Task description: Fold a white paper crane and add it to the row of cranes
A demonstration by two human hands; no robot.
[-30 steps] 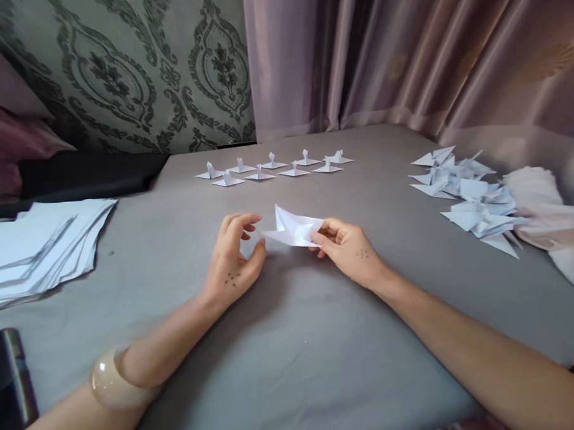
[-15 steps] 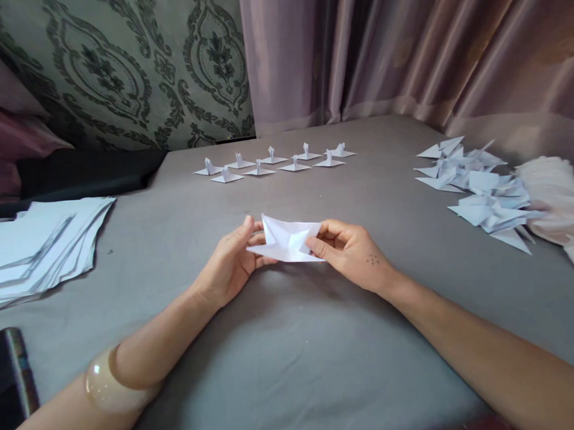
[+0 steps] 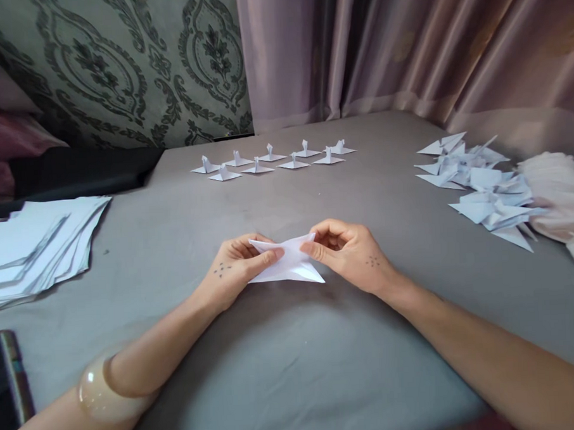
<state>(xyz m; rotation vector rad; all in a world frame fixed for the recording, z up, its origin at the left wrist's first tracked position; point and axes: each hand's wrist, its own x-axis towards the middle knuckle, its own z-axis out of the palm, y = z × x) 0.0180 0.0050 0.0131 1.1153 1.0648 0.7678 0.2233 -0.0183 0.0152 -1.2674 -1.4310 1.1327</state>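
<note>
A piece of folded white paper [image 3: 289, 264] with pointed corners is held between my two hands, over the middle of the grey-covered table [image 3: 284, 367]. My left hand [image 3: 239, 264] pinches its left side, thumb lying on the upper face and the other fingers behind. On the right side, my right hand [image 3: 338, 247] grips the upper corner between thumb and curled fingers. One corner of the paper points down toward me, below the right thumb. The fingertips behind the paper are hidden.
Several small folded paper figures [image 3: 294, 163] stand in two rows at the back. A heap of folded paper pieces [image 3: 493, 199] lies at right beside a pale cloth [image 3: 555, 197]. At left are a stack of white sheets [image 3: 36, 251], a black cloth [image 3: 85, 173] and a dark device [image 3: 6, 386].
My left hand has turned over from palm-up support to a pinch with its thumb on top. The paper has tilted and sits slightly lower; my right hand still grips its right side.
</note>
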